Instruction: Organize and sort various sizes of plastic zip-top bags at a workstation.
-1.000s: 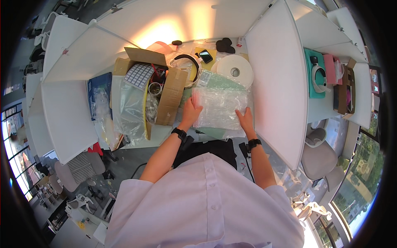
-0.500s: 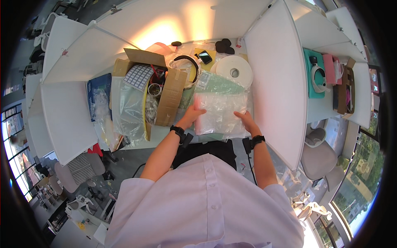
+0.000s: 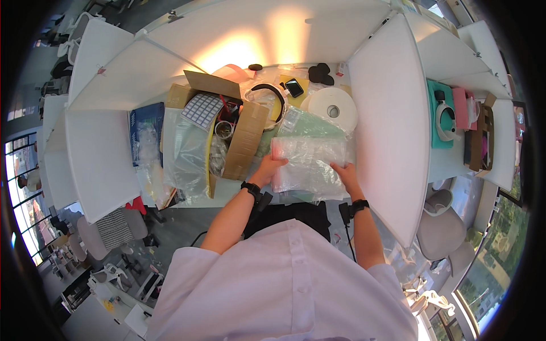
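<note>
A stack of clear plastic bags [image 3: 310, 162], pinkish along its left edge, lies in front of me on the desk. My left hand [image 3: 269, 169] grips its left edge, thumb on top and the fingers hidden beneath. At the right edge my right hand [image 3: 347, 175] holds it the same way, thumb over the plastic. Just beyond the stack sits a green plastic packet [image 3: 311, 124], partly covered by it. A large white roll [image 3: 346, 108] with a hole in its middle lies farther back on the right.
Left of my hands stands an open cardboard box [image 3: 244, 141] filled with small items, with a clear plastic sheet [image 3: 192, 149] beside it. A white headset [image 3: 278, 96] and a black-screened device [image 3: 294, 87] lie at the back. White partitions [image 3: 387, 125] enclose the desk.
The whole view has shifted, so the desk appears a little lower and farther right. Both hands keep their hold on the bags' edges.
</note>
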